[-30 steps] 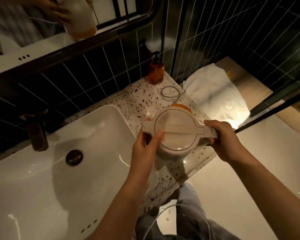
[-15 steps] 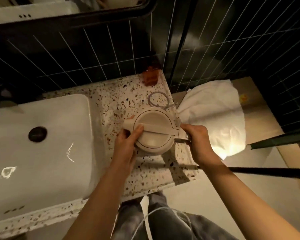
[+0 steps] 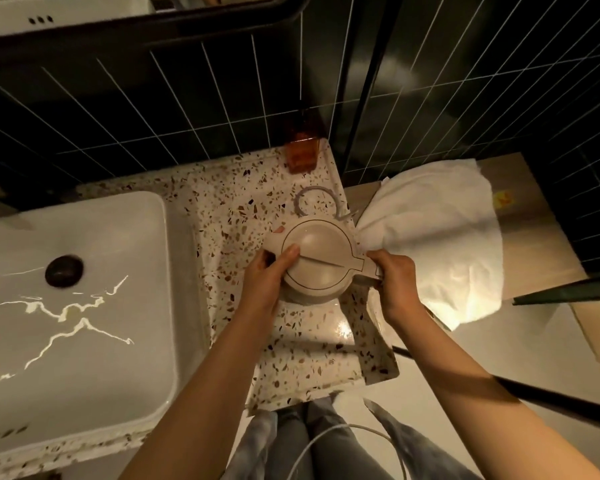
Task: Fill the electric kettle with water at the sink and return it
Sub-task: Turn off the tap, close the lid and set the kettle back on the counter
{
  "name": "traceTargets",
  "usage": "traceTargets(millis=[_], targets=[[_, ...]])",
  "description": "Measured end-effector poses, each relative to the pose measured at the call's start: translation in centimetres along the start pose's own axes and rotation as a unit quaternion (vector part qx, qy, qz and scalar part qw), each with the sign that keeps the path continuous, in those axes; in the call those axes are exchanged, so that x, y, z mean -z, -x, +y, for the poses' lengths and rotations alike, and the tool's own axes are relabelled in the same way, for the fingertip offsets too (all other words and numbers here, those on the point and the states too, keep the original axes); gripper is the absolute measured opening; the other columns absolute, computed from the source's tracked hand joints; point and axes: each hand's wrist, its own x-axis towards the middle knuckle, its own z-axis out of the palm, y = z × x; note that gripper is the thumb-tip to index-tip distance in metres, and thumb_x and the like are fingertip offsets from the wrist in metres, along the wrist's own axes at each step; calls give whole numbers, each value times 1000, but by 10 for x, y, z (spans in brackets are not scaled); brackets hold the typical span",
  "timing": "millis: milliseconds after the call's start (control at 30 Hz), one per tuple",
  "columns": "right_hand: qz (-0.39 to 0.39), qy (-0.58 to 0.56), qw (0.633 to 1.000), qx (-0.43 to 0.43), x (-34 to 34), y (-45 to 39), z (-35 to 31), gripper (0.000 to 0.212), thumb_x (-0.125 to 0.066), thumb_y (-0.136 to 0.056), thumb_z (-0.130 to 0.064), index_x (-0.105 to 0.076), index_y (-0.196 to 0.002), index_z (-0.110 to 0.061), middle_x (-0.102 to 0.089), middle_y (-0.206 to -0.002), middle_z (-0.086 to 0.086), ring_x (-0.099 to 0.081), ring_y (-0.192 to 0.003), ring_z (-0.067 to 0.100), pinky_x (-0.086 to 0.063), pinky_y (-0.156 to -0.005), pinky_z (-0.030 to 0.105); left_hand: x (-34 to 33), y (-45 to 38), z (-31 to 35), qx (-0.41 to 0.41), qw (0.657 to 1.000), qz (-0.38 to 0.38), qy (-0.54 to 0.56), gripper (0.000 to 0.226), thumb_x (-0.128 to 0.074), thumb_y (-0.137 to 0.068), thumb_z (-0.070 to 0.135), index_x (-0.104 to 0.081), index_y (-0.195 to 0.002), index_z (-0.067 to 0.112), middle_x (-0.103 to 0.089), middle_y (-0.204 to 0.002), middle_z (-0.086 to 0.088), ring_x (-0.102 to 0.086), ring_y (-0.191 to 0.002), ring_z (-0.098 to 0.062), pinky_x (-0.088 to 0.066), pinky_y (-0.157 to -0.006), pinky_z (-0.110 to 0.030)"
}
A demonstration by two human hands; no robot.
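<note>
Cream plastic electric kettle point(image 3: 317, 263), lid shut, seen from above. Location: on or just above the terrazzo counter point(image 3: 243, 202), to the right of the white sink point(image 3: 94, 237); whether its base touches the surface or a power stand cannot be told, as the body hides what is beneath it.

Holding, left hand point(image 3: 265, 284): wrapped against the kettle's left side below the spout, thumb laid over the lid's edge, fingers curled around the body.

Holding, right hand point(image 3: 395, 284): closed around the handle on the kettle's right side.

Nearby items: a loop of pale cord point(image 3: 314, 200) lies on the counter just beyond the kettle; an amber soap bottle point(image 3: 302, 152) stands at the far edge against the dark tiled wall point(image 3: 187, 109); a white towel point(image 3: 437, 237) lies to the right on a lower wooden surface.

Sink: water stands in the basin with bright reflections; dark drain plug point(image 3: 64, 270) visible. No tap appears in the frame.

Progress, as judged: the kettle is away from the basin with its lid closed, so filling looks finished, though the water level inside cannot be seen. Remaining: seat the kettle firmly in its place and release both hands.
</note>
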Motion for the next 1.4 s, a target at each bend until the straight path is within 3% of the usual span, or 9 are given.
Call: traceTargets(millis=[133, 200, 267, 367, 467, 700, 1133, 1233, 1400], targets=[[-8, 21, 1000, -8, -3, -4, 4, 23, -65, -76, -18, -72, -71, 4, -67, -68, 16, -64, -74, 34, -52, -84, 61, 3, -5, 1, 9, 1000, 0, -8, 45, -72, -84, 22, -60, -126, 21, -71, -119, 1, -66, -109, -15, -54, -82, -25], [-7, 30, 1000, 3, -3, -6, 5, 35, -66, -69, -25, -68, -73, 10, -63, -69, 18, -59, -74, 34, -50, -83, 63, 5, -4, 0, 1, 1000, -3, -14, 49, -72, -83, 23, -58, -130, 19, -70, -119, 2, -67, -107, -12, -55, -79, -21], [-8, 39, 999, 2, -2, -9, 5, 45, -66, -65, -29, -65, -75, 15, -59, -73, 21, -56, -74, 34, -50, -81, 63, 6, -4, -3, -5, 1000, -4, -22, 60, -75, -78, 28, -57, -134, 18, -71, -119, 4, -67, -107, -11, -56, -85, -25], [7, 53, 999, -5, -3, -9, 3, 23, -62, -74, -21, -69, -64, -1, -63, -69, 18, -60, -74, 34, -51, -76, 51, 5, -4, -5, -16, 999, 1, -38, 73, -77, -70, 37, -54, -137, 19, -68, -124, 4, -63, -114, -13, -51, -98, -32], [14, 57, 998, -8, -2, -11, 2, 22, -61, -74, -22, -66, -58, -8, -60, -64, 17, -58, -70, 32, -46, -70, 44, 2, -5, -7, -23, 998, 8, -49, 65, -75, -79, 30, -53, -139, 20, -66, -128, 2, -61, -117, -14, -51, -97, -30], [-3, 82, 997, -2, 2, -20, 7, 74, -62, -59, -44, -49, -81, 25, -50, -77, 19, -47, -71, 33, -40, -68, 42, 4, -3, -4, -26, 997, 7, -75, 59, -75, -81, 30, -56, -137, 23, -65, -129, 4, -60, -116, -11, -52, -87, -20], [42, 222, 968, 109, 5, -11, 1, 26, -48, -82, -15, -49, -58, -3, -49, -60, 9, -42, -60, 21, -32, -61, 32, 9, 1, 12, -2, 993, 9, -116, 35, -76, -81, 29, -62, -113, 31, -67, -113, 10, -61, -105, -9, -49, -70, -20], [44, 272, 950, 147, 4, -4, -6, 24, -45, -89, -15, -67, -79, -16, -66, -79, -2, -59, -76, 16, -42, -64, 27, 13, 1, 14, -1, 992, 17, -124, 35, -76, -80, 28, -64, -114, 28, -67, -111, 8, -62, -106, -14, -54, -82, -30], [48, 304, 935, 173, 7, 18, -11, 30, -46, -95, -18, -60, -122, -15, -66, -108, 6, -61, -94, 19, -46, -79, 25, 20, 7, 22, -12, 986, 17, -163, 43, -67, -89, 29, -59, -130, 21, -62, -127, -2, -58, -117, -21, -49, -101, -46]])
